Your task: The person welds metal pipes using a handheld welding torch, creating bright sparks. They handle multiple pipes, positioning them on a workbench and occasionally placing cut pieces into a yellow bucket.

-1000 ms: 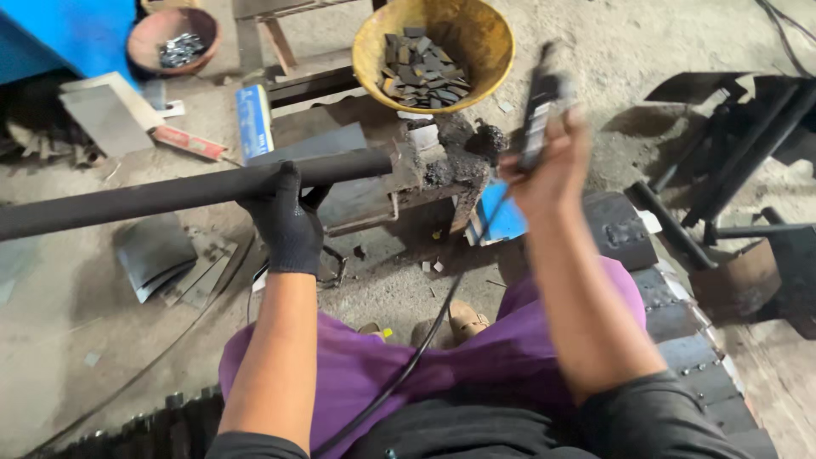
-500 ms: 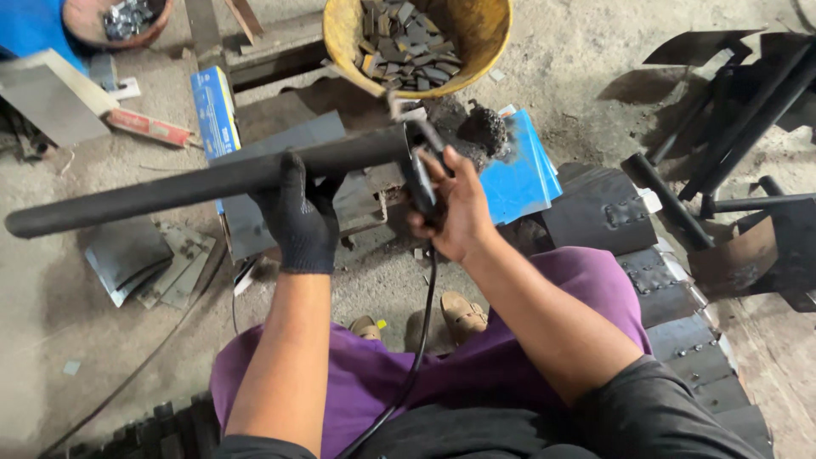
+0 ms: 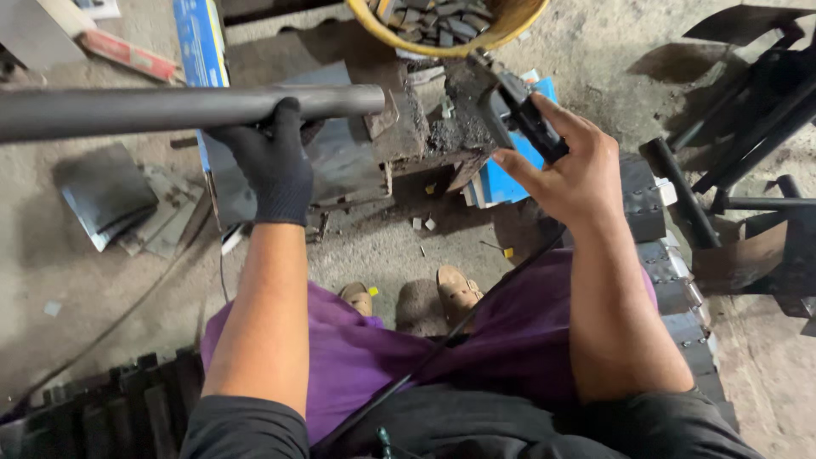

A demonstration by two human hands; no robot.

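My left hand (image 3: 274, 161), in a black glove, grips a long dark metal pipe (image 3: 153, 109) that runs from the left edge to a rusty metal block (image 3: 408, 119). My bare right hand (image 3: 569, 170) is closed on a black welding electrode holder (image 3: 518, 106), whose jaws point up and left toward the block, a short way right of the pipe's end. A black cable (image 3: 476, 314) trails from the holder down across my purple-clad lap.
A yellow bowl (image 3: 501, 34) of small dark metal pieces stands above the block. Blue flat boxes (image 3: 197, 42) lie under the pipe and beside the block. Grey metal plates (image 3: 110, 195) lie at left. Black metal frames (image 3: 748, 127) stand at right.
My right hand has pulled the holder from the pipe's end out to the right of the block. The view has shifted downward. My left hand keeps its grip on the pipe.
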